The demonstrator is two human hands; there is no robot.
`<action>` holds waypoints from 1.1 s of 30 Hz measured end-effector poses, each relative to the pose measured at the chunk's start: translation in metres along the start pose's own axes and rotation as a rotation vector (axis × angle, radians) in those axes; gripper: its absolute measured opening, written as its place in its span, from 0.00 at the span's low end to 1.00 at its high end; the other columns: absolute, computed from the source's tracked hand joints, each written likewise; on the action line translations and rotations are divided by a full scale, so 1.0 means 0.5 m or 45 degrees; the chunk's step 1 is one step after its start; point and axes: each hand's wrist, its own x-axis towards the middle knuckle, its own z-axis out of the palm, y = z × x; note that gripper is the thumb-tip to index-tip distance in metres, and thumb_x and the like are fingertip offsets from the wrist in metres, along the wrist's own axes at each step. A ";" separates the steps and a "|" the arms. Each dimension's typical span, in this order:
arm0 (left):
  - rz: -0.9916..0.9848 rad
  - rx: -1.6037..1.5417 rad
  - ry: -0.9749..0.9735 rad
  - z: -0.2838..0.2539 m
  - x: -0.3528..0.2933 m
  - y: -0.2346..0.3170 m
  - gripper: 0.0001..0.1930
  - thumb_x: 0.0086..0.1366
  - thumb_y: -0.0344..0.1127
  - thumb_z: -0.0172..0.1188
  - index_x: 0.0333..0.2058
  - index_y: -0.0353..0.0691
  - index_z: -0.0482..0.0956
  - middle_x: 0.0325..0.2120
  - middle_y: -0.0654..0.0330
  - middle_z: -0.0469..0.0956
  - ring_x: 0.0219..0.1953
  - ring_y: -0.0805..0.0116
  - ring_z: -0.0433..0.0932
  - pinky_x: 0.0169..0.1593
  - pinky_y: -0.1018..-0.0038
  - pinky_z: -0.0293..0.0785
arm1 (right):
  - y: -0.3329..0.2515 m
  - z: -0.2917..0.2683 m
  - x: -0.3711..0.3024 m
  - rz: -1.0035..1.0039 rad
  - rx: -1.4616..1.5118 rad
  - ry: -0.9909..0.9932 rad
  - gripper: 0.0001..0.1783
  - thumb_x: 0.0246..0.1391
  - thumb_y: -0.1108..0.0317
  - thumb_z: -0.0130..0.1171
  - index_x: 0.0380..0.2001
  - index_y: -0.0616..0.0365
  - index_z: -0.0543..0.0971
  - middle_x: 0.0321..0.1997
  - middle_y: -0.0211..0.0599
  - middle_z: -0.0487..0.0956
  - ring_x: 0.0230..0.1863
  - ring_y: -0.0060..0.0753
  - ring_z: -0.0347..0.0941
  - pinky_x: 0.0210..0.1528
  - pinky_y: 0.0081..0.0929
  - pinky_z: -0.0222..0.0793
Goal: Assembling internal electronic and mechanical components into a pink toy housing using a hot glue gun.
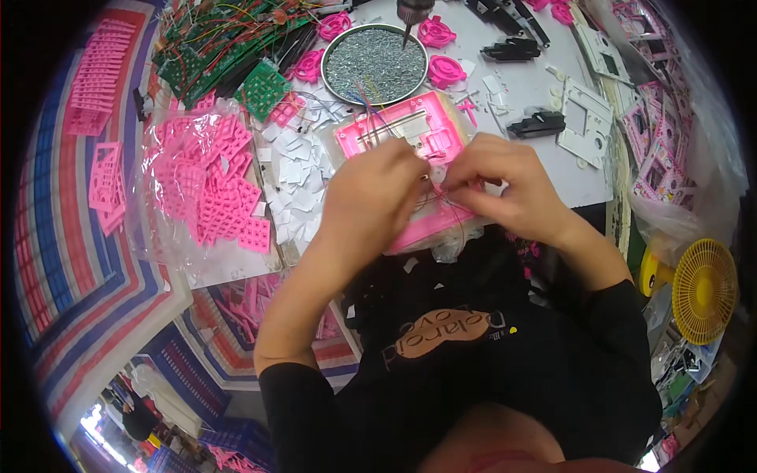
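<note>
A pink plastic casing (451,135) lies in front of me at the table's near edge, its inner side facing up. Thin coloured wires (369,118) rise from its far left part. My left hand (377,188) is over the casing's left side, fingers closed in a pinch; what they hold is hidden. From the right, my right hand (505,180) reaches in with thumb and forefinger pinched on thin wires near the casing's middle. The fingertips of both hands almost meet there. Below them the casing's pink near edge (430,229) shows.
Beyond the casing stands a round dish (324,72) of small screws (371,63), a screwdriver (413,14) above it. Green circuit boards (201,59) are heaped far left. Pink keypads (205,177) and white paper pieces (296,169) lie left; black parts (536,124), white frames (587,118) right.
</note>
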 end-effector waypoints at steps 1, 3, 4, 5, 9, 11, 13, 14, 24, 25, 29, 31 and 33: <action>0.273 0.255 -0.045 0.005 0.016 -0.023 0.19 0.54 0.26 0.69 0.46 0.37 0.81 0.31 0.60 0.80 0.29 0.59 0.78 0.34 0.66 0.74 | -0.001 0.003 -0.006 -0.049 -0.044 0.078 0.08 0.48 0.75 0.67 0.34 0.55 0.82 0.34 0.35 0.80 0.38 0.46 0.77 0.39 0.38 0.72; 0.330 0.307 -0.123 0.028 0.031 -0.017 0.07 0.50 0.33 0.69 0.26 0.43 0.79 0.26 0.62 0.74 0.33 0.60 0.76 0.42 0.61 0.70 | -0.008 0.014 -0.036 -0.062 -0.094 0.052 0.10 0.46 0.75 0.68 0.34 0.54 0.82 0.34 0.35 0.80 0.36 0.43 0.77 0.37 0.37 0.73; 0.362 0.334 -0.151 0.035 0.035 -0.017 0.06 0.50 0.33 0.68 0.26 0.44 0.79 0.26 0.62 0.74 0.34 0.61 0.76 0.44 0.60 0.69 | -0.008 0.027 -0.055 -0.051 -0.096 0.029 0.11 0.46 0.75 0.69 0.34 0.53 0.82 0.34 0.34 0.81 0.36 0.43 0.77 0.38 0.37 0.74; 0.394 0.362 -0.179 0.040 0.039 -0.019 0.06 0.50 0.34 0.68 0.26 0.45 0.79 0.26 0.62 0.74 0.36 0.62 0.76 0.47 0.60 0.69 | -0.010 0.040 -0.072 -0.042 -0.098 0.005 0.11 0.45 0.74 0.69 0.34 0.53 0.82 0.34 0.34 0.81 0.36 0.42 0.76 0.38 0.37 0.74; 0.439 0.305 -0.385 0.063 0.046 -0.038 0.06 0.53 0.35 0.67 0.29 0.45 0.80 0.26 0.62 0.73 0.38 0.63 0.76 0.50 0.58 0.67 | -0.031 0.068 -0.104 -0.204 -0.147 -0.009 0.13 0.43 0.77 0.69 0.35 0.58 0.81 0.37 0.36 0.80 0.37 0.41 0.78 0.37 0.35 0.76; 0.355 0.295 -0.451 0.063 0.043 -0.032 0.06 0.56 0.35 0.66 0.33 0.45 0.82 0.26 0.63 0.74 0.39 0.63 0.76 0.49 0.59 0.68 | -0.033 0.074 -0.109 -0.193 -0.143 0.015 0.13 0.43 0.78 0.66 0.36 0.59 0.81 0.37 0.37 0.80 0.36 0.40 0.78 0.36 0.33 0.76; -0.008 0.094 -0.095 0.060 0.044 -0.020 0.05 0.60 0.34 0.65 0.35 0.43 0.81 0.30 0.63 0.78 0.40 0.60 0.77 0.48 0.58 0.69 | -0.024 0.075 -0.120 -0.163 -0.172 0.018 0.14 0.42 0.77 0.66 0.36 0.59 0.81 0.37 0.37 0.80 0.36 0.40 0.78 0.35 0.32 0.76; -0.190 -0.007 0.084 0.058 0.043 -0.010 0.05 0.62 0.34 0.64 0.36 0.42 0.81 0.32 0.63 0.80 0.41 0.58 0.78 0.47 0.57 0.70 | -0.023 0.067 -0.120 -0.164 -0.251 0.029 0.14 0.42 0.77 0.66 0.36 0.58 0.81 0.37 0.36 0.80 0.36 0.40 0.78 0.35 0.33 0.76; 0.061 0.118 0.135 0.117 -0.088 0.024 0.15 0.56 0.25 0.69 0.42 0.37 0.78 0.32 0.55 0.78 0.32 0.55 0.78 0.35 0.63 0.75 | 0.033 -0.003 -0.055 -0.376 -0.464 -0.356 0.09 0.43 0.72 0.62 0.32 0.59 0.77 0.33 0.35 0.75 0.38 0.38 0.74 0.32 0.32 0.75; 0.055 0.129 0.128 0.116 -0.089 0.025 0.14 0.55 0.25 0.69 0.41 0.37 0.78 0.32 0.56 0.79 0.32 0.55 0.78 0.35 0.63 0.74 | 0.022 -0.006 -0.052 -0.405 -0.528 -0.414 0.09 0.43 0.71 0.62 0.31 0.60 0.77 0.32 0.35 0.75 0.38 0.38 0.74 0.31 0.31 0.75; 0.036 0.161 0.119 0.117 -0.088 0.026 0.13 0.54 0.26 0.69 0.39 0.37 0.79 0.32 0.57 0.79 0.32 0.56 0.78 0.34 0.63 0.74 | -0.016 0.001 -0.050 -0.381 -0.730 -0.505 0.09 0.42 0.70 0.61 0.29 0.61 0.76 0.32 0.36 0.75 0.38 0.38 0.73 0.29 0.29 0.75; 0.037 0.167 0.133 0.120 -0.091 0.023 0.12 0.55 0.28 0.68 0.39 0.38 0.79 0.31 0.59 0.77 0.32 0.57 0.77 0.34 0.64 0.73 | -0.024 0.009 -0.054 -0.354 -0.763 -0.488 0.09 0.42 0.70 0.61 0.29 0.61 0.76 0.31 0.36 0.74 0.38 0.37 0.73 0.28 0.28 0.75; 0.052 0.166 0.149 0.127 -0.094 0.016 0.10 0.58 0.31 0.66 0.39 0.40 0.79 0.30 0.61 0.74 0.32 0.61 0.75 0.34 0.65 0.71 | -0.022 0.014 -0.056 -0.337 -0.768 -0.478 0.09 0.42 0.69 0.61 0.29 0.60 0.76 0.31 0.36 0.74 0.38 0.37 0.73 0.28 0.28 0.74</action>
